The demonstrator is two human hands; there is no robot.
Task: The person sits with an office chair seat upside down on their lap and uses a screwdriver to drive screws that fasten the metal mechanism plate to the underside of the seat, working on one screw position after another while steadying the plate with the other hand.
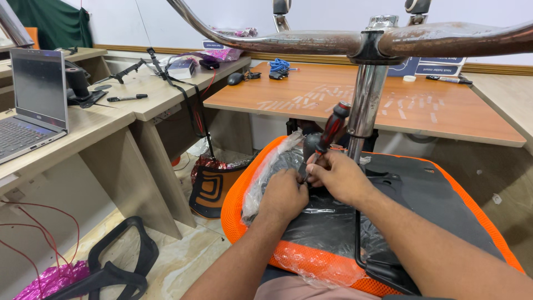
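On the near left table [105, 125] an open grey laptop [33, 105] is set, and below it on the floor a black chair armrest [119, 264] and a scrap of pink foil [53, 280] are left lying. At the middle, an upturned orange mesh chair seat [244, 205] is laid underside up, presumably so that its black base plate [422, 194] can be reached; clear plastic wrap [266, 172] is partly peeled from it. The left hand [286, 194] is closed in a fist and pressed down on the wrapped seat, seemingly to steady it. The right hand [338, 175] is wrapped around the shaft of a red and black screwdriver [328, 136], its tip hidden between both hands. Just right, a chrome gas-lift column [363, 105] rises to rusty chrome chair legs [388, 39]. On the far orange-brown table [444, 116], a dark blue and white box [438, 65] rests against the wall.
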